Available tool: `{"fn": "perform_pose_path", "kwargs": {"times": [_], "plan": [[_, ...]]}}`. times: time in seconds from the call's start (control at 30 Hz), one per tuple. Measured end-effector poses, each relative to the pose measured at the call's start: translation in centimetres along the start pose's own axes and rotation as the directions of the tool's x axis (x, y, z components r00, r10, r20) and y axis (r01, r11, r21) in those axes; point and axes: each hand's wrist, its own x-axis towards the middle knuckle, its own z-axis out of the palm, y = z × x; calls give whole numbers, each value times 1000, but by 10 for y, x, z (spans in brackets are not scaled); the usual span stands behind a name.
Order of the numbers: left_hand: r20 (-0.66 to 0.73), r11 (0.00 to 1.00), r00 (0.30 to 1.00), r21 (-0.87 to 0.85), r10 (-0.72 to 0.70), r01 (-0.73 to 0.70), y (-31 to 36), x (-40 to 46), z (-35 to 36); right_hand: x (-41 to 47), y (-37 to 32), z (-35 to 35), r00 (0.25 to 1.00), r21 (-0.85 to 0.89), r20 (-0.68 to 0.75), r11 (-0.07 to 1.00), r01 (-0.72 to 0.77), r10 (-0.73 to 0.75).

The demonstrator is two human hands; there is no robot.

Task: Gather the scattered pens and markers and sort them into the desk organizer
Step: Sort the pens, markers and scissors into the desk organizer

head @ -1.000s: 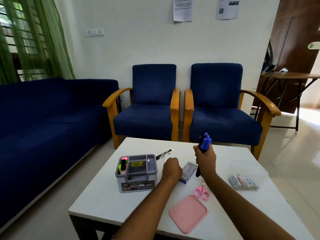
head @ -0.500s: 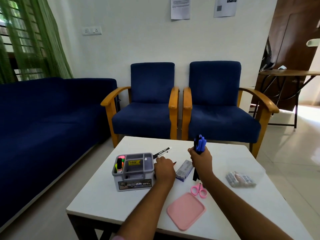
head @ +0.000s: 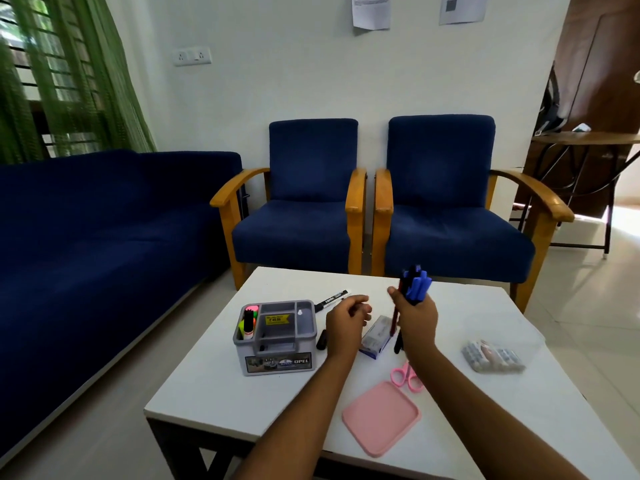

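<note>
A grey desk organizer [head: 277, 344] stands on the white table [head: 214, 382], with highlighters [head: 248, 323] upright in its left compartment. My right hand [head: 414, 318] grips an upright bundle of pens [head: 415, 287] with blue and black caps, right of the organizer. My left hand [head: 346, 322] hovers between organizer and bundle, fingers loosely curled, holding nothing. A black-and-white marker [head: 333, 299] lies behind the organizer's right corner. A small black pen or cap [head: 322, 339] lies just right of the organizer.
A small blue-white box [head: 375, 337] lies between my hands. Pink scissors [head: 407, 375] and a pink lid [head: 381, 417] lie near the front. A clear box of small items [head: 493, 355] sits at the right. Blue armchairs [head: 443, 216] stand behind the table.
My left hand has lifted off the table and drifted right toward the pen bundle. My right hand still holds the bundle upright; the view came closer.
</note>
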Motion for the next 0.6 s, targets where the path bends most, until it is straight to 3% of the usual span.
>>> {"fn": "perform_pose_path", "kwargs": {"times": [0.1,0.27,0.4,0.6], "plan": [[-24,998,1000,64,-2,3,-5,4,-6,6,-4,-9,998,55,-54,998,12,-9],[26,983,999,184,27,-31,-9,-2,2,-8,20,-10,996,-30,67,998,55,-53],[54,974,997,215,64,-74,-7,-8,5,-14,28,-5,993,-59,115,998,17,-10],[-26,973,990,191,140,-133,5,-4,5,-11,22,-4,995,-51,97,998,-31,36]]}}
